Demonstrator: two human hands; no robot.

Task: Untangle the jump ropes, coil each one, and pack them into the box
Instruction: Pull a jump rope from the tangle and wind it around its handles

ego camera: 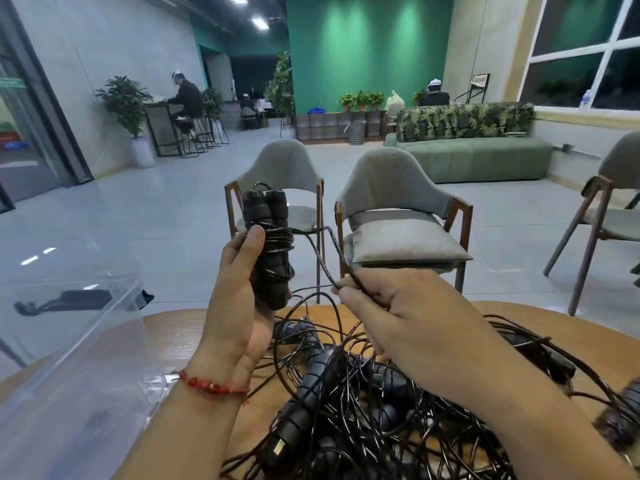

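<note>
left hand (pixel 239 299): fingers curled round two upright handles (pixel 268 216)
right hand (pixel 388 320): pinches one loose cord (pixel 332 251)
pile (pixel 363 410): tangled ropes on table (pixel 173 327), count unclear
box (pixel 69 341): one, clear, at left
label (pixel 279 447): yellow, unreadable

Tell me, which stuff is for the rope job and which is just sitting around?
For the job: wrapped jump rope in the left hand; its loose cord, pinched by the right hand; tangled rope pile; clear box.
Just around: grey chairs; green sofa; potted plants.
</note>
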